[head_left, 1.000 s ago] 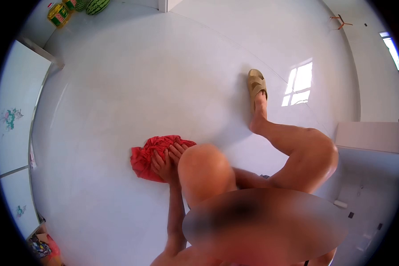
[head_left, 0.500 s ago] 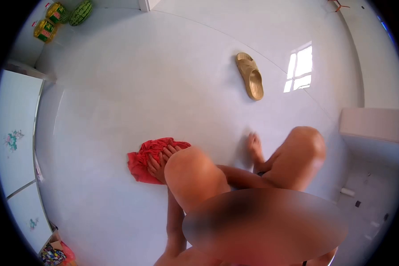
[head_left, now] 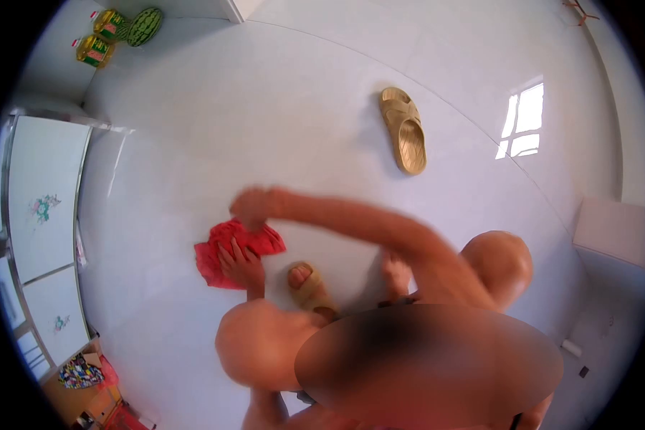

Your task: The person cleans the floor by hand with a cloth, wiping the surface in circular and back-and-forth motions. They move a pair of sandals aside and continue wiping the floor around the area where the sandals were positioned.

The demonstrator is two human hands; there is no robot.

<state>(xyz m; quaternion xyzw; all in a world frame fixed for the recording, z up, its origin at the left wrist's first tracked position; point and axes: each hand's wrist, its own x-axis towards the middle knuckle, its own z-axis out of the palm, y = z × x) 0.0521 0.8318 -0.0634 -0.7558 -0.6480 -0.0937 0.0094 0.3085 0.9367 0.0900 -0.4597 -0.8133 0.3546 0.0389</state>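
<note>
A crumpled red cloth [head_left: 211, 259] lies on the pale glossy floor. My left hand [head_left: 242, 265] rests flat on its near part, fingers spread and pointing away from me. Stretched across from the right, my right hand [head_left: 256, 206] is at the cloth's far edge, its knuckles up. It is smeared by motion and its fingertips are hidden, so I cannot tell whether they hold the fabric. Just right of the cloth is my left foot in a tan sandal [head_left: 310, 289].
A loose tan sandal [head_left: 406, 136] lies ahead on the floor [head_left: 301, 107]. Oil bottles [head_left: 95, 50] and a watermelon [head_left: 145, 27] stand far left. White cabinets [head_left: 50, 168] line the left side; a pale box-like block [head_left: 613, 229] is at right.
My right hand has moved from on the cloth up to its far edge, arm now fully showing. My left knee has shifted left and nearer, uncovering the sandalled foot.
</note>
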